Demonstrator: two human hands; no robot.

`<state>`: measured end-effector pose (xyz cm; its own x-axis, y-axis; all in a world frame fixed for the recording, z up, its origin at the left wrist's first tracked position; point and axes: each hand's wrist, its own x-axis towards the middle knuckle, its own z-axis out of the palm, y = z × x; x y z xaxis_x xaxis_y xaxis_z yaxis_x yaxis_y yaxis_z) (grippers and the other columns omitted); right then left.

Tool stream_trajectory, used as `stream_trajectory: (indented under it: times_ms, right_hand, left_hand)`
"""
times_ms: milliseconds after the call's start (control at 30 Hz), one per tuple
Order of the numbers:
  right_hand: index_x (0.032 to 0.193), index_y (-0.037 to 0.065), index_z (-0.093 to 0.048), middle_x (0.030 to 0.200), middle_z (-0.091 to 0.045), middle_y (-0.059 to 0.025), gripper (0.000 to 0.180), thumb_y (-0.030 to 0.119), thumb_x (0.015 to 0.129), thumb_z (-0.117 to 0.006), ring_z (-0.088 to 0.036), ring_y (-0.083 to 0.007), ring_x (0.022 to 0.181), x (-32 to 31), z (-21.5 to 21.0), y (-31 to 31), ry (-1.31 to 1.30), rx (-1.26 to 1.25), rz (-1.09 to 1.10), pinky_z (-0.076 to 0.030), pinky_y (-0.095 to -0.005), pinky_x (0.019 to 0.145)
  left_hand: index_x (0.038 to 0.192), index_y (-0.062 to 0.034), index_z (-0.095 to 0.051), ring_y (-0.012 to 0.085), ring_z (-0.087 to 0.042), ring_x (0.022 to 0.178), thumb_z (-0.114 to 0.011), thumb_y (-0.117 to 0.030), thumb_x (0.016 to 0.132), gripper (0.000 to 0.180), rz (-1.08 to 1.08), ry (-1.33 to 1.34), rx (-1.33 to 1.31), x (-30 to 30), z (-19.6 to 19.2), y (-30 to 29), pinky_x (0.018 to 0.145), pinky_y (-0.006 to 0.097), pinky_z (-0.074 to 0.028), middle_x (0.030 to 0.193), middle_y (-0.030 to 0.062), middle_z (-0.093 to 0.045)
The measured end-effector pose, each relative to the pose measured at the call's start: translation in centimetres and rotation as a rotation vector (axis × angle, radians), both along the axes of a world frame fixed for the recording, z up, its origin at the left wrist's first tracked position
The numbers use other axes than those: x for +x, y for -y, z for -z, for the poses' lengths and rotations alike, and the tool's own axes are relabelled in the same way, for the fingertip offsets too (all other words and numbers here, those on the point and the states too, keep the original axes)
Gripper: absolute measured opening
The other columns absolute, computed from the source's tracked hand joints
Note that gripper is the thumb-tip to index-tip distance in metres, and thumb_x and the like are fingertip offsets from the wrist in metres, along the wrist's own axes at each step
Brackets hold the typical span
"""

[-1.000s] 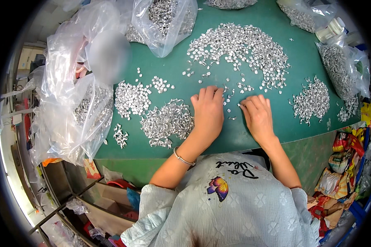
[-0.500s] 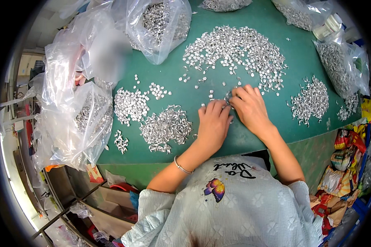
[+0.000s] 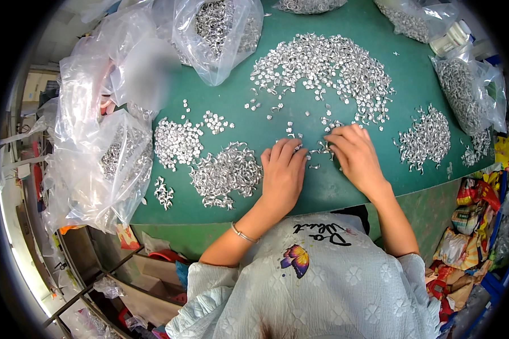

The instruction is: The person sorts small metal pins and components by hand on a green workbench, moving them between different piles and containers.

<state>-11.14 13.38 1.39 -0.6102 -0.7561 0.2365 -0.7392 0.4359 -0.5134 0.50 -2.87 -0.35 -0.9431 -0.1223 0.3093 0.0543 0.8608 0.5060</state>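
Note:
My left hand (image 3: 284, 172) rests low over the green table, its fingers bent and close together. A small silvery metal piece (image 3: 298, 148) shows at its index fingertip, seemingly pinched; the pinch is partly hidden. To the right, my right hand (image 3: 357, 155) curves over the table with its thumb apart from its fingers. Loose metal pieces (image 3: 323, 148) lie between the hands, by its fingertips, and I see nothing held in it. Beyond spreads a wide heap of small flower-like, hooked metal pieces (image 3: 345, 68). Left of my left hand is a pile of curved metal pieces (image 3: 225, 176).
Further left sits a pile of small roundish pieces (image 3: 176, 142). Another curved-piece pile (image 3: 427, 138) lies at the right. Clear plastic bags of metal parts (image 3: 215, 45) stand along the far edge, the left side (image 3: 119, 164) and the right side (image 3: 461, 93). A white bottle (image 3: 449, 38) is at the far right.
My hands have moved apart: the left slightly left, the right to the right and a little nearer. Several metal pieces now show between them.

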Motion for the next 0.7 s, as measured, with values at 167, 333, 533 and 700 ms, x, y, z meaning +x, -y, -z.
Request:
stream_trajectory:
  times_ms: [167, 333, 533, 700]
  right_hand:
    - [0.094, 0.006, -0.068, 0.103, -0.058, -0.0056, 0.018, 0.002, 0.076, -0.068, -0.052, -0.0249, 0.097, 0.3, 0.2, 1.3, -0.060, 0.023, 0.023, -0.040, -0.0373, 0.081]
    - [0.093, 0.006, -0.067, 0.103, -0.056, -0.0053, 0.019, 0.004, 0.075, -0.072, -0.050, -0.0248, 0.095, -0.4, 0.4, 1.3, -0.065, 0.000, -0.012, -0.038, -0.0361, 0.080]
    - [0.090, 0.006, -0.064, 0.101, -0.056, -0.0048, 0.018, 0.007, 0.074, -0.074, -0.050, -0.0246, 0.094, 0.4, 0.1, 1.8, -0.023, 0.003, -0.038, -0.037, -0.0361, 0.080]
    - [0.088, 0.006, -0.064, 0.094, -0.058, -0.0060, 0.017, 0.008, 0.075, -0.074, -0.052, -0.0252, 0.091, 0.6, -0.3, 1.9, -0.008, -0.011, -0.006, -0.038, -0.0375, 0.079]
  left_hand:
    - [0.107, -0.0067, -0.063, 0.0280, -0.051, 0.108, -0.072, -0.008, 0.078, 0.031, 0.019, 0.035, 0.029, -0.4, -0.4, -1.6, 0.089, 0.041, -0.036, 0.112, 0.0075, -0.056]
    - [0.107, -0.0075, -0.062, 0.0280, -0.051, 0.102, -0.071, -0.007, 0.078, 0.030, -0.071, 0.017, 0.022, -0.6, 0.2, -0.3, 0.083, 0.041, -0.036, 0.108, 0.0077, -0.055]
    - [0.109, -0.0080, -0.063, 0.0286, -0.050, 0.103, -0.070, -0.007, 0.080, 0.030, -0.142, 0.044, -0.028, -0.8, 0.0, 0.2, 0.083, 0.040, -0.036, 0.109, 0.0089, -0.054]
    - [0.109, -0.0084, -0.063, 0.0281, -0.050, 0.104, -0.069, -0.008, 0.081, 0.029, -0.095, 0.037, -0.015, -1.3, -0.3, 0.7, 0.083, 0.040, -0.036, 0.110, 0.0085, -0.055]
